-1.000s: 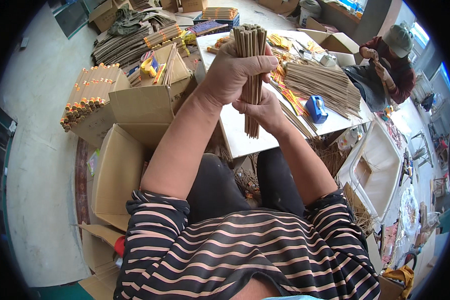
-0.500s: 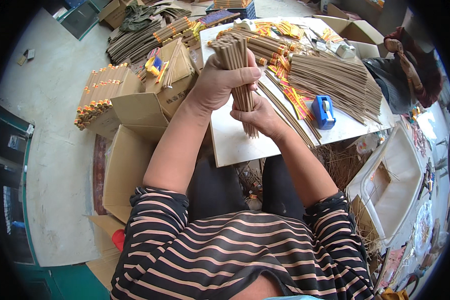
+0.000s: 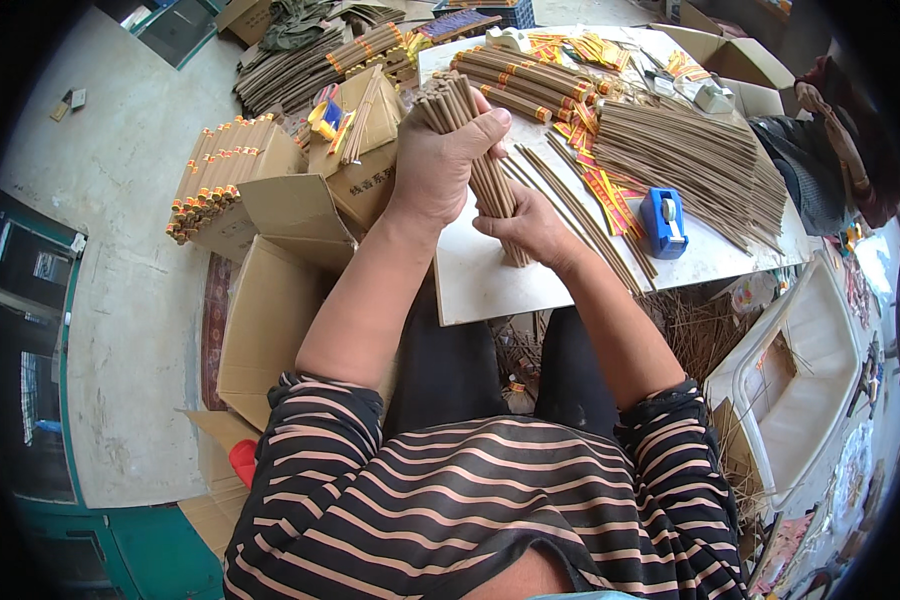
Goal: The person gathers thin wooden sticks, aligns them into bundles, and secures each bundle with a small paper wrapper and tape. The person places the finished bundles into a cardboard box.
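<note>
Both of my hands grip one bundle of brown incense sticks (image 3: 490,185) above the white table's near left part. My left hand (image 3: 438,150) wraps round its upper part, thumb across the front. Lower down, my right hand (image 3: 532,222) closes round the same bundle. It leans, top toward the left, and its lower ends are at the tabletop; whether they touch it I cannot tell. Right of my hands lie a few loose sticks (image 3: 580,215), red and yellow paper labels (image 3: 610,200), a blue tape dispenser (image 3: 664,222) and a wide pile of loose sticks (image 3: 690,165).
Banded bundles (image 3: 525,80) lie at the back of the white table (image 3: 470,290). An open cardboard box (image 3: 270,320) stands at my left, near stacked banded bundles (image 3: 220,170). A white tub (image 3: 820,370) is at the right. Another person's arm (image 3: 845,145) shows at the far right.
The bundle has tilted further, its top leaning left, and its lower ends have come lower toward the table. Both hands keep hold of it. The whole view has shifted slightly.
</note>
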